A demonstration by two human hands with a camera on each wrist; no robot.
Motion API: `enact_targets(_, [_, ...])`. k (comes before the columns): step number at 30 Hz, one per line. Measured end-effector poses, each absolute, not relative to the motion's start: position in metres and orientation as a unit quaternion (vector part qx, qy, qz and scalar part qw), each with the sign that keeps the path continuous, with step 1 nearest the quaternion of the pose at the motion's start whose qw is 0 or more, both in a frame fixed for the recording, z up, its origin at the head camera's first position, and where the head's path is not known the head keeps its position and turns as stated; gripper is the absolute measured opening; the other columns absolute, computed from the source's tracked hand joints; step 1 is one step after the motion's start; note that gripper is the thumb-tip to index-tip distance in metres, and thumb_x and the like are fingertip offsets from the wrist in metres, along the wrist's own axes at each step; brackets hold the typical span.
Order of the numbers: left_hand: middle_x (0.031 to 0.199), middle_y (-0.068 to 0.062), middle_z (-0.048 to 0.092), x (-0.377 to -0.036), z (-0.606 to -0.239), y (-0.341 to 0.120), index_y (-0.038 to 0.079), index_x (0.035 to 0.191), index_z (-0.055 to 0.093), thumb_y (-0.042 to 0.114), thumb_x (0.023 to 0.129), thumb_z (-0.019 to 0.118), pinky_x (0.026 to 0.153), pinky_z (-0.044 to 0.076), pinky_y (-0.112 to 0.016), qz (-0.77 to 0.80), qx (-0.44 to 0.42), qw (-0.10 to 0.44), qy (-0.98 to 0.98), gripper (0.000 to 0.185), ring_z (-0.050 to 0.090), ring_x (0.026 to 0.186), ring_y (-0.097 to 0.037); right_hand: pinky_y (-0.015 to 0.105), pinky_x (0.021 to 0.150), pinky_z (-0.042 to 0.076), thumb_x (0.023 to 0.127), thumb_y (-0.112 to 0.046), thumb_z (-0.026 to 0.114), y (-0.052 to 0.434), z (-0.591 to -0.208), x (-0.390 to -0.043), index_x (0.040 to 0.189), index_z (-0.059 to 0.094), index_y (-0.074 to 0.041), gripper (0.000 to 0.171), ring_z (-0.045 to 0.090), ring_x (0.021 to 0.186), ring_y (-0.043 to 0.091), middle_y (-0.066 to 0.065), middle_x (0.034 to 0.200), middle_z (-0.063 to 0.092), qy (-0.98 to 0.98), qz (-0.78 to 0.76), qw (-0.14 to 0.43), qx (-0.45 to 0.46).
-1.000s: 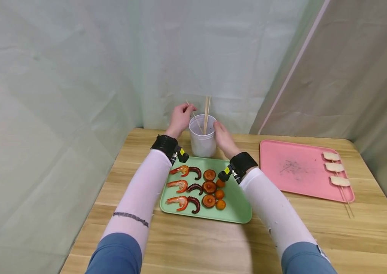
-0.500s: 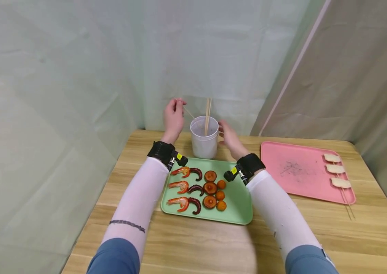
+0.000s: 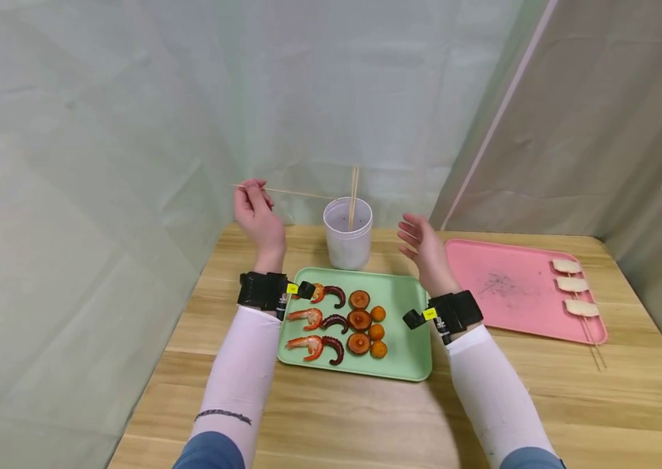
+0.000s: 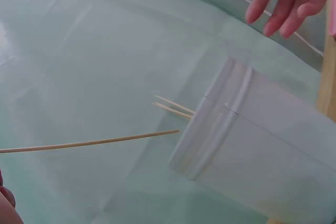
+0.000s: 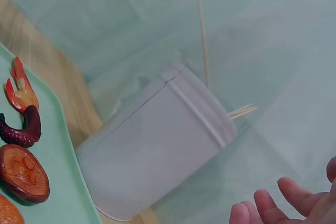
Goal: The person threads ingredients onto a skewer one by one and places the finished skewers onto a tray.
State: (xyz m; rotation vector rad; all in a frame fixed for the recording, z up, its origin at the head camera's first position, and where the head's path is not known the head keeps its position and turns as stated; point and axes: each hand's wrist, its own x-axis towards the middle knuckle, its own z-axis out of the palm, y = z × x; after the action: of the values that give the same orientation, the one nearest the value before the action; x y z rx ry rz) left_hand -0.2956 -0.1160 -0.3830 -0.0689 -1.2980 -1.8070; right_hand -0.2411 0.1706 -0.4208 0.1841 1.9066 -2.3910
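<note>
My left hand (image 3: 257,215) pinches a thin bamboo skewer (image 3: 296,192) near the bench's back edge; its long axis lies level, tip pointing right over the white plastic cup (image 3: 348,234). My right hand (image 3: 425,247) hovers empty, fingers relaxed, right of the cup.

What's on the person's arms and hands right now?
Both hands, left hand and right hand, are bare. Each wrist carries a black band with a small yellow-tagged camera. Both arms wear light pink sleeves; the left one has a dark ring near the elbow.
</note>
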Motion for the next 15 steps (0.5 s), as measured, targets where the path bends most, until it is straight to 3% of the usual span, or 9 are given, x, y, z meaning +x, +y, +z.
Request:
enact_targets(5, [0.075, -0.002, 0.047, -0.278, -0.385, -0.118, 0.007, 0.096, 0.063, 0.012, 0.116, 0.043, 0.068, 0.035, -0.027, -0.738, -0.025, 0.443, -0.508, 0.029, 0.042, 0.065, -0.022, 0.042, 0.116, 0.039, 0.119, -0.046, 0.026, 0.184, -0.427, -0.222, 0.162, 0.041, -0.004, 0.062, 0.046, 0.146, 0.030, 0.017, 0.162, 0.046, 0.649, -0.759, 0.038, 0.024])
enact_targets(12, [0.074, -0.003, 0.047, -0.251, -0.396, -0.109, 0.003, 0.096, 0.061, 0.014, 0.116, 0.045, 0.070, 0.038, -0.029, -0.773, -0.014, 0.428, -0.469, 0.028, 0.044, 0.066, -0.021, 0.049, 0.115, 0.042, 0.118, -0.044, 0.037, 0.208, -0.434, -0.196, 0.155, 0.049, -0.004, 0.056, 0.056, 0.135, 0.029, 0.010, 0.143, 0.061, 0.693, -0.720, 0.037, -0.009])
enact_targets(15, [0.075, -0.004, 0.049, -0.239, -0.402, -0.104, 0.003, 0.095, 0.061, 0.014, 0.116, 0.046, 0.069, 0.039, -0.029, -0.783, -0.013, 0.410, -0.468, 0.028, 0.047, 0.066, -0.018, 0.047, 0.110, 0.046, 0.117, -0.045, 0.038, 0.213, -0.434, -0.186, 0.153, 0.050, -0.002, 0.057, 0.060, 0.129, 0.027, 0.011, 0.137, 0.065, 0.715, -0.697, 0.041, -0.017])
